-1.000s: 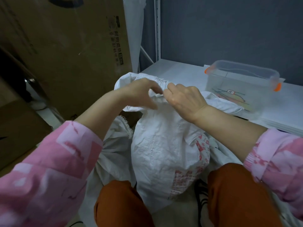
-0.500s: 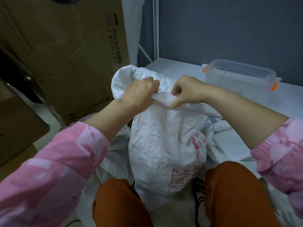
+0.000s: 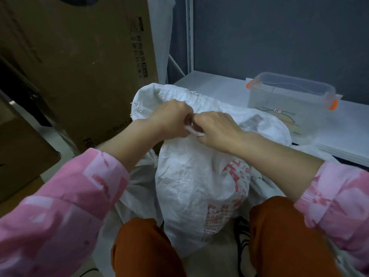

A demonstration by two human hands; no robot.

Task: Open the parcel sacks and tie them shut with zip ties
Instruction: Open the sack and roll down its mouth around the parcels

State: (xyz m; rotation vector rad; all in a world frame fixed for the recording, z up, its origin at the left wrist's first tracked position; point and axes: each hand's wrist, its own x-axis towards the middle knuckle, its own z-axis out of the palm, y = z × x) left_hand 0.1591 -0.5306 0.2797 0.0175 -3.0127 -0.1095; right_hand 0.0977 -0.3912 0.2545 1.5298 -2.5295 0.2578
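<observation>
A white woven parcel sack with red print stands between my knees, its top flap folded back toward the shelf. My left hand and my right hand meet over its neck with fingers curled. Between them they pinch a thin white strip, seemingly a zip tie, lying across the gathered neck. The fingertips of both hands are hidden against each other.
A large cardboard box stands at the left. A clear plastic tub with orange clips sits on the white shelf at the back right. More white sacking lies around my legs.
My hands were apart along the sack's rim; they have come together at the neck, and a white strip now shows between them. The view has shifted slightly.
</observation>
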